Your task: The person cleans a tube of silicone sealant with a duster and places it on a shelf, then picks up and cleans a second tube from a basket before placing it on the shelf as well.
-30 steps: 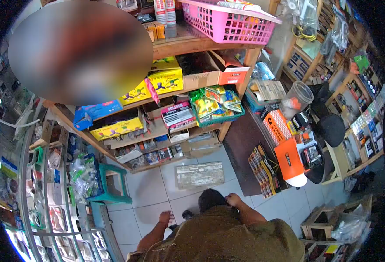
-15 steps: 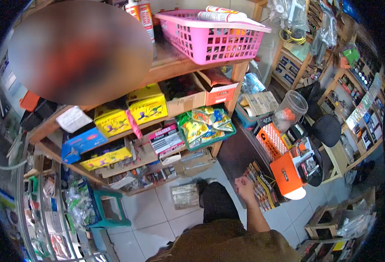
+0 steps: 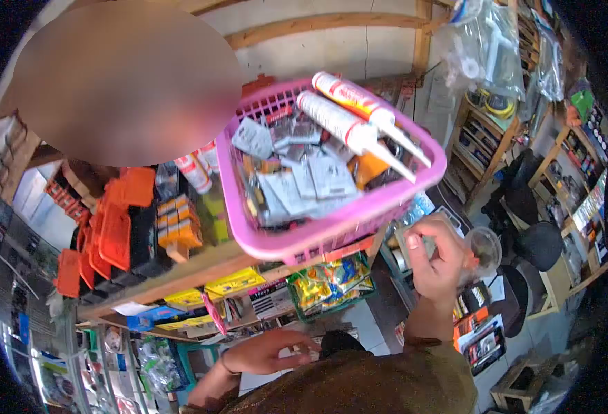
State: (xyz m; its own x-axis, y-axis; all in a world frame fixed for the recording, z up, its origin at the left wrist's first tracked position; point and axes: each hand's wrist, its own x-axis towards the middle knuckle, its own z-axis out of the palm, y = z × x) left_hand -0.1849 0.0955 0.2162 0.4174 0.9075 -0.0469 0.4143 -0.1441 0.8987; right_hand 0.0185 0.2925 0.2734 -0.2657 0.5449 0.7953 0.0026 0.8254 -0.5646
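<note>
My right hand (image 3: 434, 259) is raised beside the front right corner of the pink plastic basket (image 3: 249, 238). Its fingers are curled in towards the thumb, and whatever may be inside them cannot be made out. Two sealant cartridges (image 3: 338, 121) with long nozzles lie across the basket's right side. Under them are several small grey packets (image 3: 307, 183) and other small goods. Low in front of my body, my left hand (image 3: 269, 352) is open, fingers loosely stretched, near a dark cloth-like shape (image 3: 342, 341). It holds nothing that I can see.
Orange bins (image 3: 114, 231) and orange-white boxes (image 3: 178, 224) stand left of the basket on the wooden shelf. Below hangs a green tray of colourful packets (image 3: 331, 286). A clear plastic jar (image 3: 482, 252) stands right of my hand, with dark round-topped stools (image 3: 542, 241) beyond.
The view has risen and moved nearer to the basket, so its contents now show. My right hand has come up from low over the boxes. My left hand has come into view.
</note>
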